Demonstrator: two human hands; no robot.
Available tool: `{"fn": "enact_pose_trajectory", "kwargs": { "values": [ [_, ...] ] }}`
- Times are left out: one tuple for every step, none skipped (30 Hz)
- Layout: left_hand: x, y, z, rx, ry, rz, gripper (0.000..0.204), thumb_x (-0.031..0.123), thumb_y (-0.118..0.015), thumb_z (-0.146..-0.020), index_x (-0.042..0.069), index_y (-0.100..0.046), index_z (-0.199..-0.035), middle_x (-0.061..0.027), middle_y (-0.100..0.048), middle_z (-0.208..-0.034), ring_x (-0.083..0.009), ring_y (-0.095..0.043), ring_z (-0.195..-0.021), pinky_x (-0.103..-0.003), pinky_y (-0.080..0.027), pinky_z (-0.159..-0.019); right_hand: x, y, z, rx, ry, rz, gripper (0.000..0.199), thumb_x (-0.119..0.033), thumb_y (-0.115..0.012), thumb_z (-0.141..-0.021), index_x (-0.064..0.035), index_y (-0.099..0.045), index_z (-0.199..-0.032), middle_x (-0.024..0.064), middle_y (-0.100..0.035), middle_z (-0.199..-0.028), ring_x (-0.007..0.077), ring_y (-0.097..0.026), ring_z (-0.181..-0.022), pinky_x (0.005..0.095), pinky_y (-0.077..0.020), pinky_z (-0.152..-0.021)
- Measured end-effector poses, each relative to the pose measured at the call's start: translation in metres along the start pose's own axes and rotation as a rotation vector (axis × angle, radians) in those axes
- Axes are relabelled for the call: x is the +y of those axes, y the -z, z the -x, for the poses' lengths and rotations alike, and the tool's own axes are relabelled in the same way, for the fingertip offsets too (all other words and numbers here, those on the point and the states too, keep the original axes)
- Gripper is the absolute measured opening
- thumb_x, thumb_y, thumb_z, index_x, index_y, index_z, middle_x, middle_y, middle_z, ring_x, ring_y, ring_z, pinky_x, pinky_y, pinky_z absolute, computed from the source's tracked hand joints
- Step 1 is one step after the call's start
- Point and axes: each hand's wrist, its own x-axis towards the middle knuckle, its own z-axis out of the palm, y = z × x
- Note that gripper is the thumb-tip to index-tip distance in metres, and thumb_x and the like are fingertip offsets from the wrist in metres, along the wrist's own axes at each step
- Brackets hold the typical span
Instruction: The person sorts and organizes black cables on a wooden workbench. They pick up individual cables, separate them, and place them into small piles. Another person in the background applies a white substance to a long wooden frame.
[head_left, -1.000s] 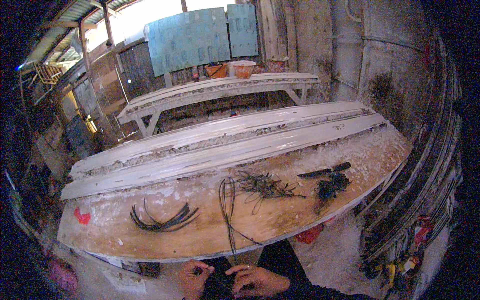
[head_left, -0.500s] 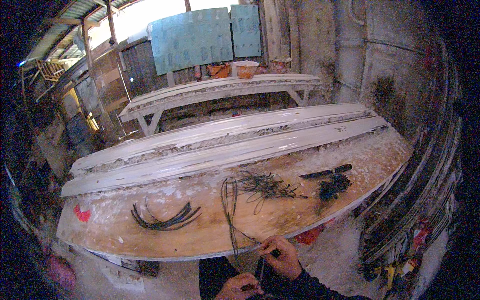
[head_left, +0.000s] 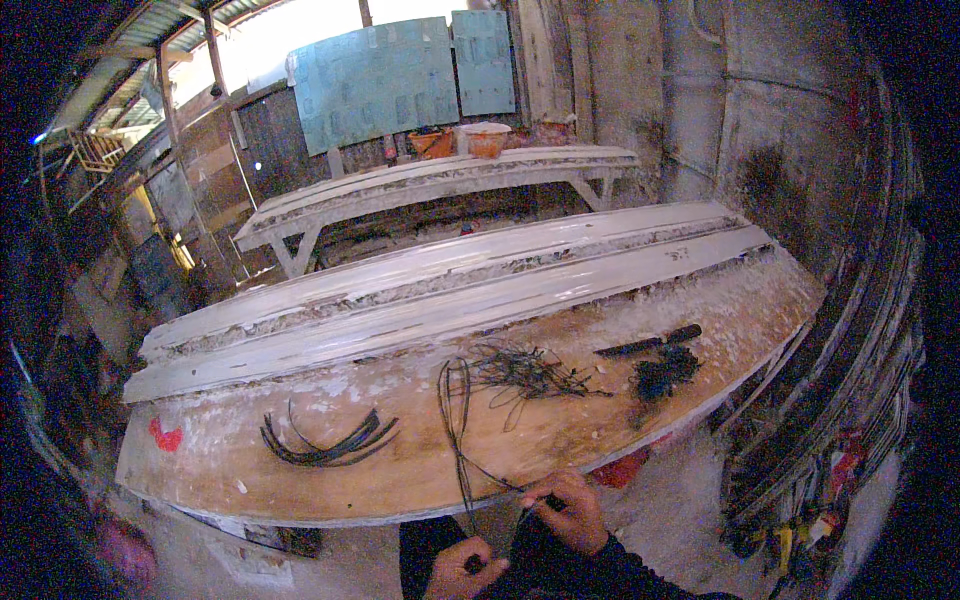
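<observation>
Head view, looking down across a long wooden tabletop (head_left: 400, 480) crusted with white residue.

Right hand (head_left: 568, 510) at 6 o'clock, just over the near tabletop edge; grip clenched, pinching a long dark wire loop (head_left: 456, 420) between the fingertips. Loop running from the pinch up onto the tabletop toward 12 o'clock, narrow and doubled, far end lying flat on the wood.

Left hand (head_left: 465, 570) lower, at about 7 o'clock from the right hand, below the tabletop edge; grip closed in a fist around the lower strands of the same wire loop. Exact strand path between the two hands too dark to tell.

Tangle of thin dark wires (head_left: 525, 372) just beside the loop's far end, at 2 o'clock from it. Curved bundle of dark wire pieces (head_left: 330, 445) at 9 o'clock from the loop, apart from it. Dark-handled tool (head_left: 648, 344) and a dark clump (head_left: 662, 374) toward 2 o'clock, near the right tabletop end, clump just below the tool. Red mark (head_left: 165, 436) at the far left of the tabletop.

Long white moulded strips (head_left: 450, 290) along the far side of the tabletop. Second bench (head_left: 440, 185) behind, at 12 o'clock, carrying an orange pot (head_left: 485, 140).
</observation>
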Motion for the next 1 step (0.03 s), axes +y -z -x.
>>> {"fn": "enact_pose_trajectory", "kwargs": {
  "values": [
    [-0.0125,0.0077,-0.0014,0.029,0.004,-0.127,0.020,0.009,-0.068,-0.067,0.006,-0.056,-0.082,-0.0055,-0.061,-0.072,-0.0246,-0.056,-0.062,-0.031,-0.047,-0.062,0.0053,-0.0012,0.0009,-0.039,-0.004,-0.039,0.013,-0.010,-0.063,-0.070,-0.0082,-0.060,-0.082,0.0067,-0.061,-0.082,0.0214,-0.055,-0.080,0.0329,-0.0392,-0.074]
  ]
}}
